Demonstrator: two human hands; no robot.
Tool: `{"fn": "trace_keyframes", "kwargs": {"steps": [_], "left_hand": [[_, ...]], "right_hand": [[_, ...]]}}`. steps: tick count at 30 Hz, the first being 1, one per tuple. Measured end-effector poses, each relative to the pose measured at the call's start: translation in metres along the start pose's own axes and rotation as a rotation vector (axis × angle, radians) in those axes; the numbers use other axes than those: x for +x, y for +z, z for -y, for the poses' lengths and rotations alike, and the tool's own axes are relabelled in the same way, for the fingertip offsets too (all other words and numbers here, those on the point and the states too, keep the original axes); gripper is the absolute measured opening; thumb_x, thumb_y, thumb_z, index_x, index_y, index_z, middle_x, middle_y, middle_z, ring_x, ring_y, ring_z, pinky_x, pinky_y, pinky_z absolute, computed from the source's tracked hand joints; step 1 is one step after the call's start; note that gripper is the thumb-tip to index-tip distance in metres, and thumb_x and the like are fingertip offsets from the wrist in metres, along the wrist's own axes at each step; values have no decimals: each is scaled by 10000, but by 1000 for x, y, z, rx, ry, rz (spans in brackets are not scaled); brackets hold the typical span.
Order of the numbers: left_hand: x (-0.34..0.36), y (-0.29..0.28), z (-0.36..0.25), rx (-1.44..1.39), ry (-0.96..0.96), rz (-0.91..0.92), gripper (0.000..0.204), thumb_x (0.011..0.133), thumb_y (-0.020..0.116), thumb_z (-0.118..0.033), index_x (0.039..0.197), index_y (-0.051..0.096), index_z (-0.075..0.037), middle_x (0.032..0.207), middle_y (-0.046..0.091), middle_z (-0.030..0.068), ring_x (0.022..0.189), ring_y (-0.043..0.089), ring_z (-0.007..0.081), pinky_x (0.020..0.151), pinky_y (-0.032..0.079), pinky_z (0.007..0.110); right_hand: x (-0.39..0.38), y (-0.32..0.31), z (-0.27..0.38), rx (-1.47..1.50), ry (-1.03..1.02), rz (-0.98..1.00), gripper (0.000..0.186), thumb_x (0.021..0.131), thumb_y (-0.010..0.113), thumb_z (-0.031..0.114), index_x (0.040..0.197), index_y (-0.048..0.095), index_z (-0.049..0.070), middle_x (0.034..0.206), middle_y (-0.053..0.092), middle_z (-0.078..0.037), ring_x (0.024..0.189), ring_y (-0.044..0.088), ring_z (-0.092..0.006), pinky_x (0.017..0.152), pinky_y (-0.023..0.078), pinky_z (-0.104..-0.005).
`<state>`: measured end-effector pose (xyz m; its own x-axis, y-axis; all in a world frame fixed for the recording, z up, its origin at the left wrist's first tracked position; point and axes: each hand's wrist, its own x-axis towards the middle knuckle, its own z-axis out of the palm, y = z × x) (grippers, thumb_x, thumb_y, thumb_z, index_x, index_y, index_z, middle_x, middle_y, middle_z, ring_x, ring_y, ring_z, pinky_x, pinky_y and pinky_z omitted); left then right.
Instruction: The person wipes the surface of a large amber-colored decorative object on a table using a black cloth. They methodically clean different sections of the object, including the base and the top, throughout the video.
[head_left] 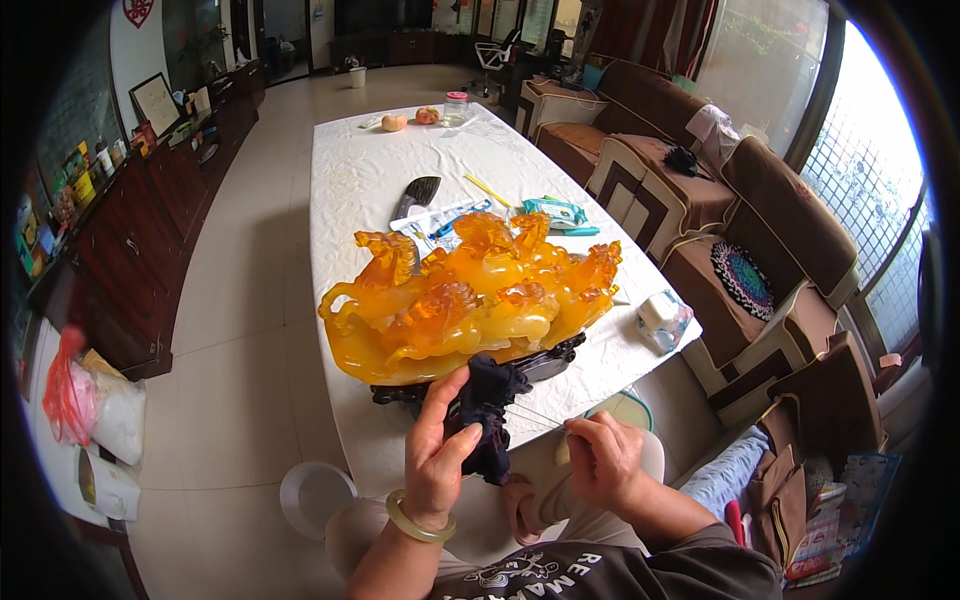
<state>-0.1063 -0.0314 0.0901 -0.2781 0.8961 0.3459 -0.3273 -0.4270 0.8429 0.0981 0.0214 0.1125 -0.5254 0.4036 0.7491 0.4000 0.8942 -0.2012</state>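
Note:
My left hand (pixel 437 470), with a pale bangle on its wrist, grips a bunched piece of dark cloth (pixel 488 420) between thumb and fingers. Thin pale thread (pixel 536 412) runs taut from the cloth to my right hand (pixel 606 462). The fingertips of that hand are pinched on the thread; whether a needle is among them is too small to tell. Just beyond the cloth stands a large amber-coloured carved sculpture (pixel 478 308) on a dark base (pixel 552 362). The cloth hides part of the base at the table's near edge.
On the white-covered table (pixel 350 165) lie a cleaver (pixel 418 194), a teal packet (pixel 556 211), a yellow stick (pixel 486 190) and a white-and-blue package (pixel 663 320). Fruit (pixel 394 122) and a lidded jar (pixel 455 110) stand at the far end. A sofa (pixel 690 270) lines the right; a white basin (pixel 317 498) is on the floor.

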Motion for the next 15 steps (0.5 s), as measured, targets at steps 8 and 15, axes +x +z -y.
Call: {"fn": "trace_keyframes", "kwargs": {"steps": [8, 15], "left_hand": [[-2, 4, -4, -170, -125, 38, 537, 875, 537, -10, 1404, 467, 52, 1391, 489, 116, 1281, 478, 190, 1122, 329, 323], [-1, 4, -1, -60, -117, 38, 457, 937, 578, -51, 1375, 498, 55, 1310, 570, 112, 1201, 538, 171, 1068, 391, 303]], "right_hand": [[2, 4, -6, -63, -31, -11, 279, 724, 691, -82, 988, 617, -34, 698, 568, -89, 508, 556, -221, 445, 430, -321], [3, 8, -5, -35, -36, -11, 275, 725, 707, -65, 982, 618, -27, 703, 572, -88, 510, 559, -223, 449, 434, -324]]}}
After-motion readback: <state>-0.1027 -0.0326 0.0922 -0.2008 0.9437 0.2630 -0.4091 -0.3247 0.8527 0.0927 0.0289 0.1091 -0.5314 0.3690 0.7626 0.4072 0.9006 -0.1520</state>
